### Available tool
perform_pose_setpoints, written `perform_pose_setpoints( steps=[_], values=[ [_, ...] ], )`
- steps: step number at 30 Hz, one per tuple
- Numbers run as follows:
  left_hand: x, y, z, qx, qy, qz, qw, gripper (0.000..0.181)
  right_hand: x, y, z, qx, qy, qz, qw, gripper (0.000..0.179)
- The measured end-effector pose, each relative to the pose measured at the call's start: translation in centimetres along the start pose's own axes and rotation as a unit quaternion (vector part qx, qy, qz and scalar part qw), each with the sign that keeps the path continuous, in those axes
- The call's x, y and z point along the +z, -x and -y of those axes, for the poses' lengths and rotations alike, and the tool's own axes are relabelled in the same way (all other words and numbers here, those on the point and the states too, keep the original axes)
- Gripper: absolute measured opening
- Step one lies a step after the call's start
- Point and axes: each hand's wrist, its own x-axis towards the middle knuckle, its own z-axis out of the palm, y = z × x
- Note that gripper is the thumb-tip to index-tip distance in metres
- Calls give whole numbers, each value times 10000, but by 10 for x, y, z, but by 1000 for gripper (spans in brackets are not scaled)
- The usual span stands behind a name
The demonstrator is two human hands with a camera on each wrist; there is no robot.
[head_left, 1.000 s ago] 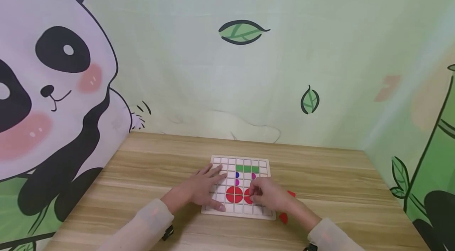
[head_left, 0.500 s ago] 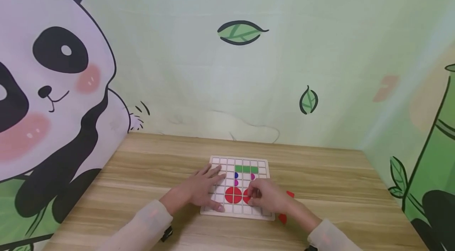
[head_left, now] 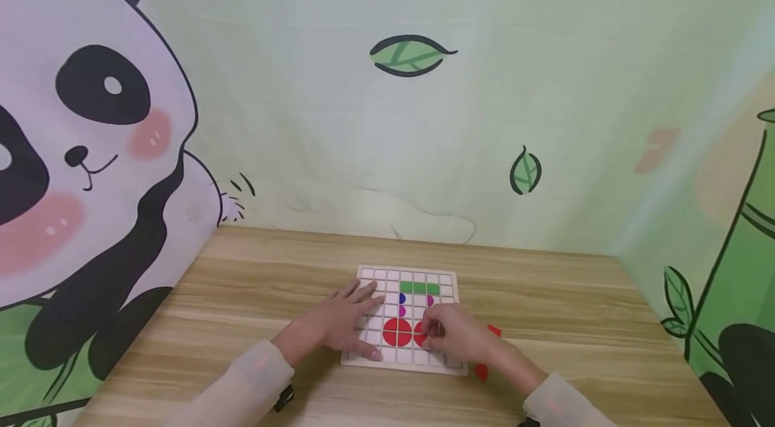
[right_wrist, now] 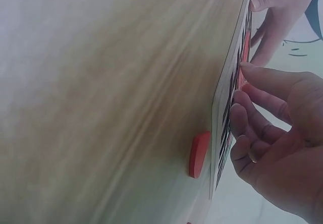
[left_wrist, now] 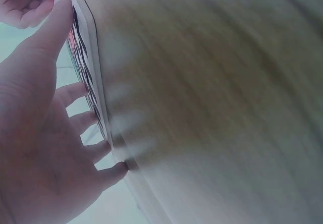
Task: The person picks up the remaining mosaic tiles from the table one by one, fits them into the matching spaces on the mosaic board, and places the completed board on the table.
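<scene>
At the middle of the table (head_left: 272, 373), toward its near side, the gridded board (head_left: 414, 356) lies flat, bearing a red circle (head_left: 397, 332) of fitted parts. Just right of it is a second red shape (head_left: 418, 335), mostly covered by the right hand (head_left: 457, 331), whose bent thumb and forefinger seem to pinch part of it. The left hand (head_left: 348, 319) spreads over the board's left side, fingers apart, gripping nothing. The step in hand looks like seating a red part; the next move calls for squaring it to the grid lines before letting go. Farther up sit green pieces (head_left: 419, 288), with a blue piece (head_left: 402, 298) nearer; loose red pieces (head_left: 481, 372) lie on the right.
</scene>
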Motion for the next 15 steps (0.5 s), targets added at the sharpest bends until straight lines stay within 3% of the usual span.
perform_pose_setpoints(
  steps=[7,15],
  values=[
    [0,0,0,-32,44,26,10000,111,-11,7,-4,96,-361,24,9993,12],
    [1,0,0,0,-41,40,10000,112,-36,25,-25,9,-463,-212,9987,13]
  ],
)
